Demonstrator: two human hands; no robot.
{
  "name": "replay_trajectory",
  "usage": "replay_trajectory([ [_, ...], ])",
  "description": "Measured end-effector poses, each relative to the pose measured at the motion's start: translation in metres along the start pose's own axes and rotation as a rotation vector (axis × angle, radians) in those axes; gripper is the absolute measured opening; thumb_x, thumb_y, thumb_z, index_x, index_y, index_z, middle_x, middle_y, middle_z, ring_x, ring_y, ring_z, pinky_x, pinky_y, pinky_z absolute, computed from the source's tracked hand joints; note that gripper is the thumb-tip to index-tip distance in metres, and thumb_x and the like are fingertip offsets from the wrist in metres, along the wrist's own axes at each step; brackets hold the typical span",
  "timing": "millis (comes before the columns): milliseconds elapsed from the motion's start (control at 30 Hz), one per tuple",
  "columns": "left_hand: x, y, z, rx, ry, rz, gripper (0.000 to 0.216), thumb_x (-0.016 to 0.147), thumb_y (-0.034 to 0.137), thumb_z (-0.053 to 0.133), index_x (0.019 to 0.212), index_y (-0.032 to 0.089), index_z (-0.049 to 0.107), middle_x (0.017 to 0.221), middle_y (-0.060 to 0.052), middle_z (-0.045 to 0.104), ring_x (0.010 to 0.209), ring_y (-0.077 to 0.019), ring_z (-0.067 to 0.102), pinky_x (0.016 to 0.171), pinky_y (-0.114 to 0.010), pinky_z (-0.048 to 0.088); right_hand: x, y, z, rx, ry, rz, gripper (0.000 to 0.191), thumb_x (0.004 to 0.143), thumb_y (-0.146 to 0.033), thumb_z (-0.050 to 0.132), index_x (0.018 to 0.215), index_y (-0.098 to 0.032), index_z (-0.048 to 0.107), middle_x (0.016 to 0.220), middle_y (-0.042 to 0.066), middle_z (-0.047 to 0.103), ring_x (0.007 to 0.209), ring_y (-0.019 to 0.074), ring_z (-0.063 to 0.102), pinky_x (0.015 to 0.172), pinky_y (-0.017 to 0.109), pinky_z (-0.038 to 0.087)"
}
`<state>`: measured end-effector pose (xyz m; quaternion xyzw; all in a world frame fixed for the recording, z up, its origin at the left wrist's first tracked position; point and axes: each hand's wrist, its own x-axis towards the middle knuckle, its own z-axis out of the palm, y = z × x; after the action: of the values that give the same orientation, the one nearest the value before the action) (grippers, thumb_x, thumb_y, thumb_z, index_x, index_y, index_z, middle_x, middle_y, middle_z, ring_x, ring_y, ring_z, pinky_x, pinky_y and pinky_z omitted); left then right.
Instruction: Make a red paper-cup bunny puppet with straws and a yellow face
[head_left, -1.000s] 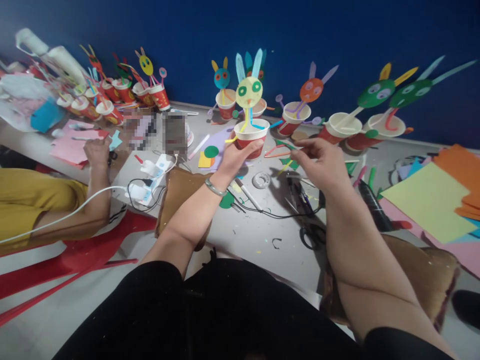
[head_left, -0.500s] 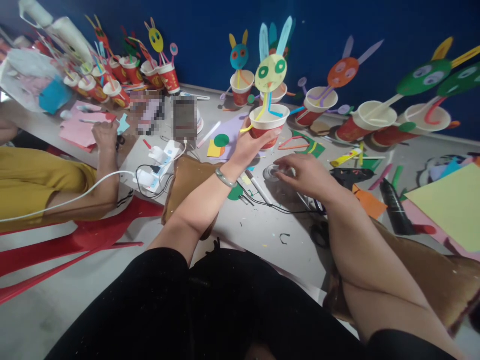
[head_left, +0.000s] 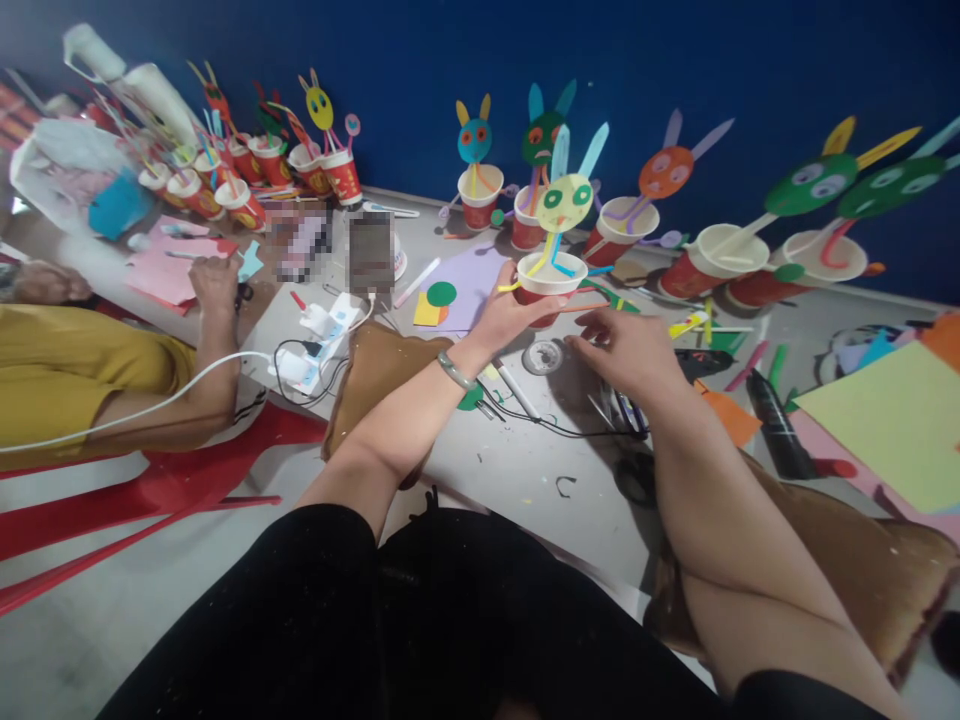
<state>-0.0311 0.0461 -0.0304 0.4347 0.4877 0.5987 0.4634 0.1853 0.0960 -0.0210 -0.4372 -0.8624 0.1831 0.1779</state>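
Note:
My left hand (head_left: 517, 315) grips a red and white paper cup (head_left: 553, 272) from its left side. Above the cup rises a pale yellow rabbit face (head_left: 565, 204) with green eyes and light blue ears, on yellow and blue bent legs. Close to the cup, my right hand (head_left: 626, 345) hovers over the table with thumb and fingers apart; nothing shows in it. Just left of its fingertips lies a round clear disc (head_left: 543, 356), perhaps a tape roll. An orange strip (head_left: 589, 307) is partly seen between the cup and my right fingers.
Several cups with paper animals, such as an orange rabbit (head_left: 666, 173), line the blue wall. A black glue gun (head_left: 703, 362), a black marker (head_left: 778, 425) and yellow paper (head_left: 892, 420) lie right. A power strip (head_left: 326, 345) and another person's hand (head_left: 214, 280) are left.
My right hand has come off the clear disc and shifted right. The cup in my left hand sits slightly lower and further right. The whole view has tilted a little.

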Motion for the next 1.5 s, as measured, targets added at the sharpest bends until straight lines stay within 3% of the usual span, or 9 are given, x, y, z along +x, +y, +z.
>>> replay_trajectory([
  [167, 0.003, -0.011, 0.007, -0.096, -0.001, 0.018, 0.084, 0.070, 0.042, 0.101, 0.144, 0.027, 0.064, 0.136, -0.008, 0.076, 0.141, -0.0326, 0.065, 0.129, -0.054, 0.048, -0.001, -0.002, -0.006, -0.012, 0.064, 0.068, 0.016, 0.089, -0.043, 0.078, 0.087, -0.027, 0.075, 0.075, 0.008, 0.077, 0.077, 0.0342, 0.074, 0.078, 0.048, 0.054],
  [467, 0.007, -0.016, 0.013, -0.212, -0.099, -0.051, 0.099, 0.063, 0.042, 0.103, 0.150, 0.027, 0.061, 0.141, -0.011, 0.076, 0.147, -0.0356, 0.065, 0.127, -0.056, 0.051, -0.007, -0.024, -0.006, 0.130, 0.248, -0.029, 0.033, 0.099, -0.043, 0.067, 0.125, -0.023, 0.072, 0.092, 0.009, 0.084, 0.073, 0.0278, 0.076, 0.074, 0.040, 0.055],
  [633, 0.007, -0.018, 0.012, -0.232, -0.102, -0.092, 0.089, 0.058, 0.042, 0.105, 0.135, 0.021, 0.065, 0.132, -0.011, 0.077, 0.142, -0.0383, 0.068, 0.125, -0.060, 0.055, -0.007, -0.025, -0.006, 0.084, 0.255, -0.028, 0.041, 0.102, -0.045, 0.064, 0.135, -0.022, 0.072, 0.099, 0.011, 0.087, 0.073, 0.0284, 0.077, 0.072, 0.040, 0.055],
  [767, 0.009, -0.018, 0.013, -0.212, -0.107, -0.132, 0.082, 0.056, 0.039, 0.103, 0.129, 0.021, 0.068, 0.135, -0.014, 0.076, 0.146, -0.0418, 0.066, 0.123, -0.064, 0.057, -0.007, -0.025, -0.007, 0.026, 0.242, -0.056, 0.037, 0.104, -0.044, 0.060, 0.128, -0.022, 0.077, 0.102, 0.014, 0.087, 0.079, 0.0315, 0.079, 0.075, 0.042, 0.056],
  [967, 0.016, -0.020, 0.015, -0.232, -0.149, -0.119, 0.101, 0.048, 0.035, 0.105, 0.142, 0.020, 0.073, 0.145, -0.018, 0.077, 0.148, -0.0415, 0.067, 0.129, -0.062, 0.053, -0.006, -0.021, -0.005, -0.021, 0.225, -0.055, 0.030, 0.108, -0.042, 0.057, 0.114, -0.024, 0.079, 0.104, 0.016, 0.087, 0.087, 0.0342, 0.079, 0.075, 0.042, 0.054],
  [1067, 0.016, -0.024, 0.014, -0.261, -0.137, -0.136, 0.115, 0.047, 0.033, 0.106, 0.153, 0.018, 0.066, 0.143, -0.018, 0.077, 0.144, -0.0410, 0.069, 0.127, -0.060, 0.054, -0.005, -0.019, -0.004, -0.054, 0.199, -0.034, 0.028, 0.109, -0.041, 0.057, 0.114, -0.024, 0.079, 0.104, 0.016, 0.087, 0.089, 0.0353, 0.079, 0.075, 0.042, 0.052],
  [1200, 0.013, -0.028, 0.013, -0.280, -0.052, -0.220, 0.138, 0.053, 0.017, 0.097, 0.177, 0.024, 0.035, 0.155, -0.018, 0.071, 0.148, -0.0380, 0.067, 0.129, -0.059, 0.051, -0.003, -0.018, -0.004, -0.096, 0.171, -0.005, 0.026, 0.108, -0.040, 0.058, 0.115, -0.025, 0.078, 0.106, 0.016, 0.086, 0.093, 0.0370, 0.079, 0.076, 0.043, 0.050],
  [1333, 0.015, -0.032, 0.010, -0.249, 0.024, -0.252, 0.147, 0.057, 0.005, 0.080, 0.184, 0.029, 0.011, 0.171, -0.019, 0.058, 0.161, -0.0329, 0.058, 0.138, -0.052, 0.040, -0.002, -0.016, -0.004, -0.157, 0.143, 0.045, 0.026, 0.108, -0.039, 0.058, 0.114, -0.024, 0.079, 0.104, 0.017, 0.086, 0.091, 0.0389, 0.077, 0.074, 0.043, 0.047],
  [1500, 0.020, -0.038, 0.004, -0.146, 0.094, -0.201, 0.137, 0.065, 0.011, 0.081, 0.182, 0.022, 0.012, 0.169, -0.020, 0.060, 0.167, -0.0307, 0.052, 0.143, -0.048, 0.032, -0.001, -0.013, -0.002, -0.170, 0.152, 0.022, 0.026, 0.106, -0.038, 0.059, 0.112, -0.023, 0.079, 0.097, 0.016, 0.085, 0.082, 0.0355, 0.073, 0.072, 0.042, 0.043],
])
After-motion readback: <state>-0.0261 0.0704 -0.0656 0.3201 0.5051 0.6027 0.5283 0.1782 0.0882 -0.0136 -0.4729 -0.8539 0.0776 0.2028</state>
